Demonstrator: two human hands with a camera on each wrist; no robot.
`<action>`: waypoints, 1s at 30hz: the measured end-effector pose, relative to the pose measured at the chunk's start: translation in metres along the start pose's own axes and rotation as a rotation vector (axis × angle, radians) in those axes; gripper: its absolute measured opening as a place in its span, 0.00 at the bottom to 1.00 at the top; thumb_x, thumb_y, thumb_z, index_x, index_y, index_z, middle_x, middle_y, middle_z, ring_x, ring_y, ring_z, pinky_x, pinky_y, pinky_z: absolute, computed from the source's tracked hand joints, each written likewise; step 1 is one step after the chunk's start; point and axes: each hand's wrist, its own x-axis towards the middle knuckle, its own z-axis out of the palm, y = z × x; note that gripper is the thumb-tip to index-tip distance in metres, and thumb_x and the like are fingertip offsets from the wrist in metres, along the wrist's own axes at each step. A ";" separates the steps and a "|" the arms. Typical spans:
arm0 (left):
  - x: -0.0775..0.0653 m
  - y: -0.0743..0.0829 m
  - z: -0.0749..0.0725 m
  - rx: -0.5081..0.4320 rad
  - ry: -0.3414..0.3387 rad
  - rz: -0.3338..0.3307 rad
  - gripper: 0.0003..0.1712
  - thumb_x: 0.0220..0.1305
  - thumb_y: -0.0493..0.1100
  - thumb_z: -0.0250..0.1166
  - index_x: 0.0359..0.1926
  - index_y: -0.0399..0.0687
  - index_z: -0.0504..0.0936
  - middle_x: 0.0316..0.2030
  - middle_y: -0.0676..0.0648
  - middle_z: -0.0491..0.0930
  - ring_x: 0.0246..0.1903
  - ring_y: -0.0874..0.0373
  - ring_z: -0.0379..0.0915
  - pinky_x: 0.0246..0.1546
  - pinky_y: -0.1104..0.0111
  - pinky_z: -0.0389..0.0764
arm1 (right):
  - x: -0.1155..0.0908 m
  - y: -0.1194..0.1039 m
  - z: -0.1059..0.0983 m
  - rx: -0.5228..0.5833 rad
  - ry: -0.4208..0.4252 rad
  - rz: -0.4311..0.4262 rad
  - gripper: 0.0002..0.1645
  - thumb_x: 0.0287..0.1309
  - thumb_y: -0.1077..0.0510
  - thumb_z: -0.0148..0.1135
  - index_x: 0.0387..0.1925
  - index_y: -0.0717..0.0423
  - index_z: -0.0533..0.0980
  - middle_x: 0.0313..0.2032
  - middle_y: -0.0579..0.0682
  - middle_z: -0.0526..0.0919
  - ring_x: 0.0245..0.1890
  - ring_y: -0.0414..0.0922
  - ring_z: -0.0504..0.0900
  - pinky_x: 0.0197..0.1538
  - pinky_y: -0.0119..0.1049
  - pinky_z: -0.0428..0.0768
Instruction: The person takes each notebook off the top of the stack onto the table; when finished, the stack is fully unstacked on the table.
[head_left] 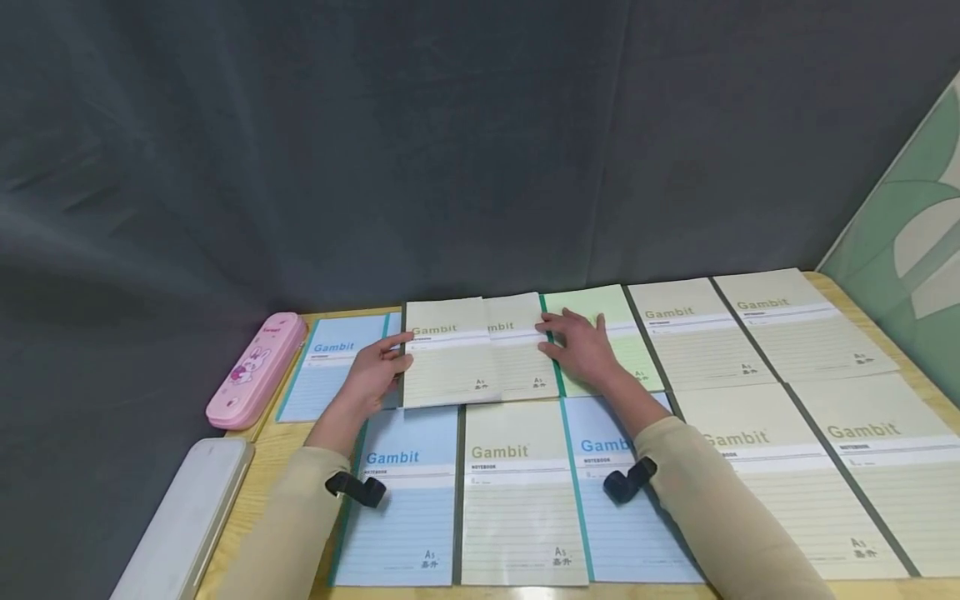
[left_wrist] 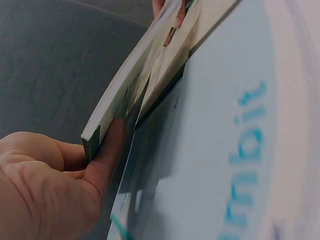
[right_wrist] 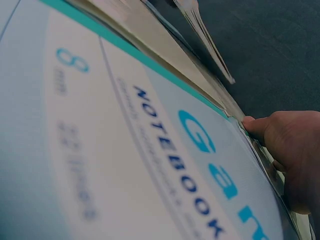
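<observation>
My left hand (head_left: 372, 372) pinches the dark spine of a cream Gambit notebook (head_left: 444, 362). In the left wrist view, thumb and fingers grip that notebook (left_wrist: 120, 90) at its edge, and its spine side is raised above the things below. Its right side overlaps a second cream notebook (head_left: 521, 364). Fingers spread, my right hand (head_left: 582, 343) rests at the teal spine of a pale green notebook (head_left: 611, 312), with fingertips reaching the second cream notebook's right edge. From the right wrist view, the right thumb touches the notebooks beyond a blue one (right_wrist: 165, 130).
A blue notebook (head_left: 330, 379) lies back left, partly behind the left hand. Several blue and cream notebooks, including one cream one (head_left: 521, 508), form a front row. A pink pencil case (head_left: 255, 371) and a white case (head_left: 183, 517) sit left. A dark curtain (head_left: 450, 150) stands behind.
</observation>
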 end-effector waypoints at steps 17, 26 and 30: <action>-0.062 -0.030 -0.060 0.120 0.041 -0.021 0.26 0.75 0.37 0.59 0.72 0.49 0.72 0.43 0.47 0.70 0.21 0.62 0.54 0.21 0.72 0.64 | 0.001 0.001 -0.002 -0.001 -0.033 0.016 0.23 0.70 0.51 0.62 0.63 0.53 0.79 0.72 0.49 0.69 0.76 0.56 0.56 0.72 0.71 0.33; -0.086 -0.045 -0.081 0.238 0.040 -0.035 0.27 0.75 0.36 0.59 0.73 0.44 0.70 0.59 0.38 0.68 0.32 0.58 0.61 0.25 0.71 0.66 | 0.001 0.002 0.000 0.008 -0.027 0.009 0.23 0.70 0.51 0.62 0.63 0.53 0.79 0.71 0.49 0.70 0.76 0.56 0.56 0.72 0.71 0.33; -0.096 -0.052 -0.090 0.297 0.042 -0.026 0.27 0.74 0.34 0.58 0.72 0.40 0.70 0.65 0.34 0.66 0.50 0.47 0.63 0.41 0.66 0.73 | 0.001 0.001 -0.002 0.007 -0.022 0.013 0.23 0.70 0.51 0.63 0.63 0.53 0.79 0.71 0.49 0.70 0.75 0.56 0.56 0.72 0.71 0.33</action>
